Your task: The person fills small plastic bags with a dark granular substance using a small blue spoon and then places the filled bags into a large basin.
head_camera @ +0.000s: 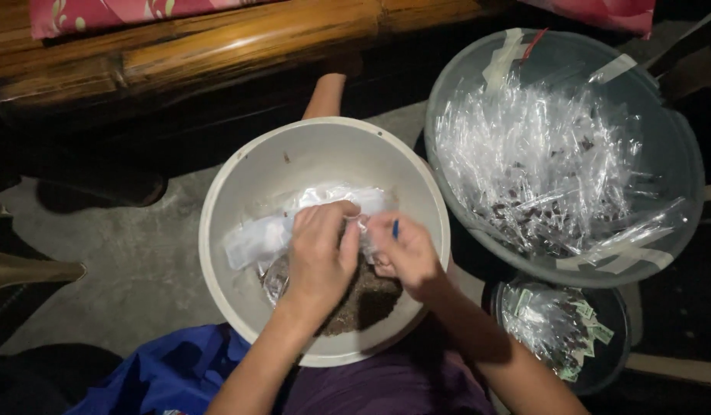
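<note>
A white round basin (240, 177) sits between my knees and holds a heap of dark brown granules (371, 300) and crumpled clear and white plastic bags (255, 238). Over the basin my left hand (318, 257) is closed on a small clear plastic bag (361, 229), pinching it at the top. Right beside it, my right hand (405, 253) grips the same small bag, and a small blue thing (395, 228) shows between its fingers. The two hands touch each other above the granules.
A large grey basin (678, 161) at the right is full of several small clear plastic packets. Below it stands a smaller dark tub (618, 307) with packets and green labels. A wooden bench edge (217, 38) runs across the top. Blue cloth (171, 373) lies at the bottom left on concrete floor.
</note>
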